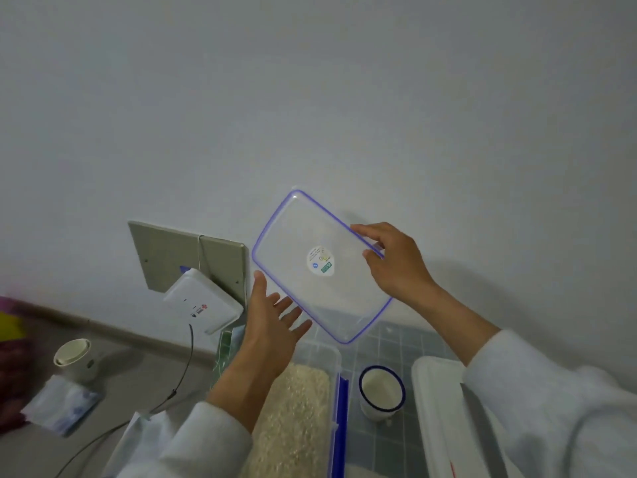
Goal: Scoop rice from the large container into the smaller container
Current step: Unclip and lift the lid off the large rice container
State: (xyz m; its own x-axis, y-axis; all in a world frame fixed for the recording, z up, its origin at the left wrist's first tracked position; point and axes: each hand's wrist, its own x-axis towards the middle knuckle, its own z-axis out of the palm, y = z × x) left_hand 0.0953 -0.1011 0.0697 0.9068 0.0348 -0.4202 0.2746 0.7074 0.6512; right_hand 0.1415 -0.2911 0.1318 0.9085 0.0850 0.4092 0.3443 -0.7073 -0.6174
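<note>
A clear rectangular lid [310, 236] with a blue seal and a round sticker is lifted and tilted in front of the wall. My right hand [393, 260] pinches its right edge. My left hand [272, 322] is under its lower left edge with straight fingers; contact is unclear. Below stands the large clear container [332, 353] with a blue clip, its rice [296, 408] uncovered. To its right stands a small white cup [381, 391] with a blue rim.
A white box or lid [434, 408] lies at the right on the grey gridded mat [389, 343]. At the left are a white router [203, 301] against a wall panel, a black cable [186, 360], a pale cup [74, 357] and a tissue pack [60, 405].
</note>
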